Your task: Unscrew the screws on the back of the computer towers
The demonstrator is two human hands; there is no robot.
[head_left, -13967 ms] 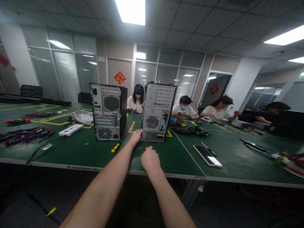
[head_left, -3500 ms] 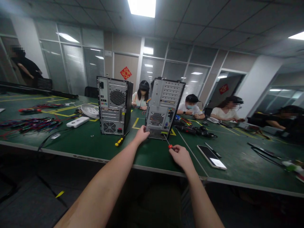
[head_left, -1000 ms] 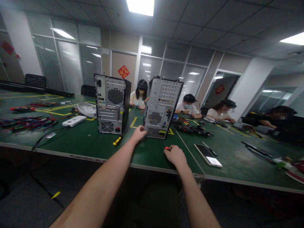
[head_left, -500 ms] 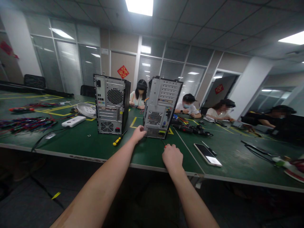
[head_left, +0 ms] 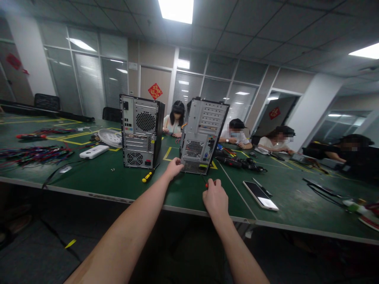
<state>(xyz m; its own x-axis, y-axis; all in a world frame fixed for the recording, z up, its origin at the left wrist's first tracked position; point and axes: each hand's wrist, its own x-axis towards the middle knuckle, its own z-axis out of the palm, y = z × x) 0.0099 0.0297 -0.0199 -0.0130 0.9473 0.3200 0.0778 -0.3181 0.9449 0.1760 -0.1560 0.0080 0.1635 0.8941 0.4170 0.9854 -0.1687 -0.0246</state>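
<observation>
A computer case [head_left: 192, 125] stands upright, its rear panel of vents and ports facing me. My left hand [head_left: 174, 168] is closed at the lower left edge of that case, steadying it. In my right hand [head_left: 216, 197], fingers are wrapped round a screwdriver [head_left: 207, 185], of which a bit of red handle shows. Its thin shaft points at the bottom edge of the case; whether the tip touches a screw I cannot tell. To the left is a second computer case [head_left: 139, 144], also rear side forward, and by its foot lies a yellow-and-black screwdriver [head_left: 147, 177].
On the green table [head_left: 183, 193], a phone [head_left: 260, 195] lies to the right. Cables [head_left: 38, 156], a white box [head_left: 94, 152] and a white basket [head_left: 110, 137] lie left. Black cables and tools [head_left: 239, 161] sit right of the case. Several people work across the table.
The view has shifted slightly. My right fingers have turned a little round the screwdriver handle. My left hand stays at the case's edge.
</observation>
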